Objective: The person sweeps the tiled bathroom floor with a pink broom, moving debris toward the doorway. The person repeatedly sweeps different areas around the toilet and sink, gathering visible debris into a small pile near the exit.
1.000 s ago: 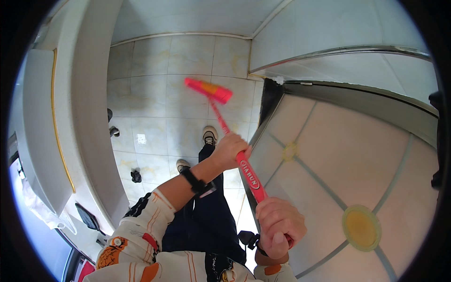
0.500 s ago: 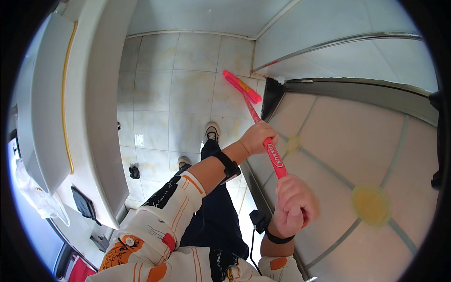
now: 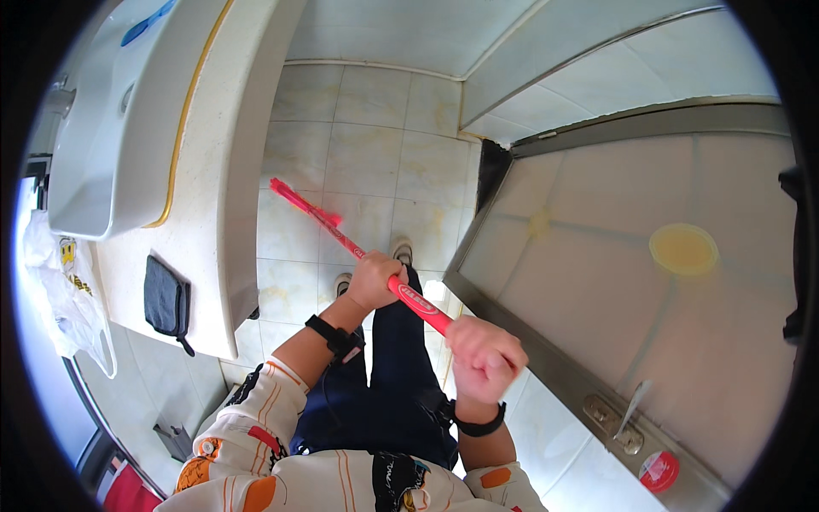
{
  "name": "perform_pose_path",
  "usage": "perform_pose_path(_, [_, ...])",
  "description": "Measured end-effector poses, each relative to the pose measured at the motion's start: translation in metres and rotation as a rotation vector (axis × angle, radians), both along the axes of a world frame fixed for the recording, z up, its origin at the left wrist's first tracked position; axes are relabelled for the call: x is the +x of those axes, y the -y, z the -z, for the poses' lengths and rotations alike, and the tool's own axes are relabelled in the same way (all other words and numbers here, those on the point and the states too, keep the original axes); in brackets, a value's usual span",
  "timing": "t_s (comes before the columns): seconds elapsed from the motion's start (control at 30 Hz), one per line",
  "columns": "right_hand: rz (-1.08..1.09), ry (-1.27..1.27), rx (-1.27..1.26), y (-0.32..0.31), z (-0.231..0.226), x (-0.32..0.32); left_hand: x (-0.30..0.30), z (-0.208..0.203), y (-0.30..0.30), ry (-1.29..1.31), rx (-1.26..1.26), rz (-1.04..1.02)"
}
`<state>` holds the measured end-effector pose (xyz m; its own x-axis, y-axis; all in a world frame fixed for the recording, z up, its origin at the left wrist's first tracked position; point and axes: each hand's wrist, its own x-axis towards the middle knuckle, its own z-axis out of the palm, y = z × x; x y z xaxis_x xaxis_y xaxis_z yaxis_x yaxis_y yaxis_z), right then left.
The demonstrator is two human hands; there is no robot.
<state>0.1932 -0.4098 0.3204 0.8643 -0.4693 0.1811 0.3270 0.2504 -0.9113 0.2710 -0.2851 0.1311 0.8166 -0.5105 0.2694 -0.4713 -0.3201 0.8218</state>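
A red-handled broom [image 3: 420, 304] slants across the middle of the view, from lower right to upper left. Its pink head [image 3: 304, 203] is over the tiled floor, near the base of the counter; whether the bristles press on the tiles I cannot tell. My left hand [image 3: 373, 280] is wrapped round the handle partway down. Closed over the handle's upper end is my right hand [image 3: 485, 358], which hides the tip. Both wrists wear black bands.
To the left stands a white counter [image 3: 192, 307] with a sink [image 3: 111, 145], a dark zip pouch [image 3: 166, 299] and a white plastic bag [image 3: 64, 282]. A frosted-glass door [image 3: 614, 213] with a metal lever handle [image 3: 631, 410] borders the right side. My shoes [image 3: 403, 250] are on the tiles.
The broom head has swung left, from beside the door frame toward the counter. Both hands have moved left with the handle. The view has shifted, showing more sink and the door handle.
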Motion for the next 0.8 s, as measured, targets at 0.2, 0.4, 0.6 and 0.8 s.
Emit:
perform_pose_path(0.2, [-0.034, -0.041, -0.215, -0.001, -0.054, -0.061, -0.041, -0.033, 0.031, -0.078, -0.113, 0.152])
perform_pose_path(0.4, [-0.023, -0.153, -0.289, 0.001, -0.036, -0.133, -0.1, -0.02, 0.053, -0.151, -0.047, 0.509])
perform_pose_path(0.6, [0.3, -0.297, -0.221, 0.024, -0.02, -0.245, -0.202, -0.006, 0.086, -0.186, 0.155, 0.604])
perform_pose_path(0.8, [0.485, -0.316, -0.15, 0.064, -0.026, -0.315, -0.257, -0.015, 0.127, -0.083, 0.374, 0.654])
